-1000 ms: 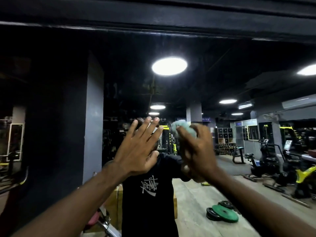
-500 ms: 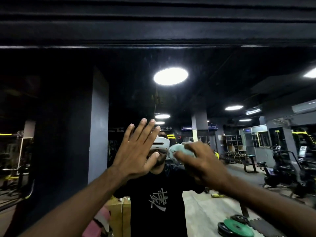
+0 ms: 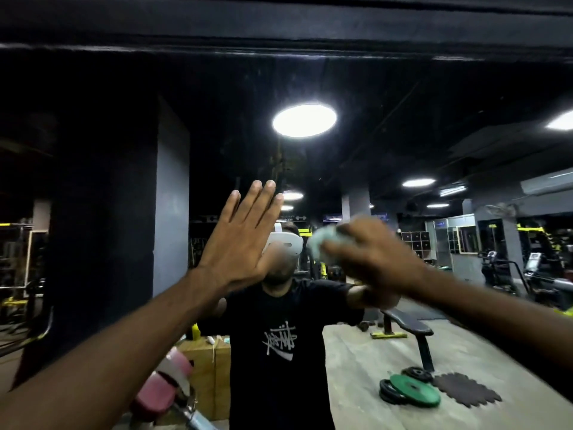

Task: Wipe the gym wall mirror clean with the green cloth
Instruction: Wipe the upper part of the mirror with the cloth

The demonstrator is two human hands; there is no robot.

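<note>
The gym wall mirror (image 3: 387, 156) fills the view under a black beam and reflects a dark gym and a person in a black T-shirt. My left hand (image 3: 238, 240) is raised in front of the glass, palm forward, fingers straight and spread. To its right, my right hand (image 3: 369, 256) grips the bunched pale green cloth (image 3: 322, 242) against the mirror at head height. The right hand is motion-blurred and covers most of the cloth.
A pink padded machine part (image 3: 161, 389) with a metal bar sticks up at the bottom left, close to my left arm. Reflected in the mirror are a bench (image 3: 406, 327), weight plates (image 3: 409, 391) on the floor, a wooden box and exercise machines at right.
My right hand with the cloth has slid right across the glass. My left hand stayed raised and open. The view has tilted slightly, so more of the reflected floor shows.
</note>
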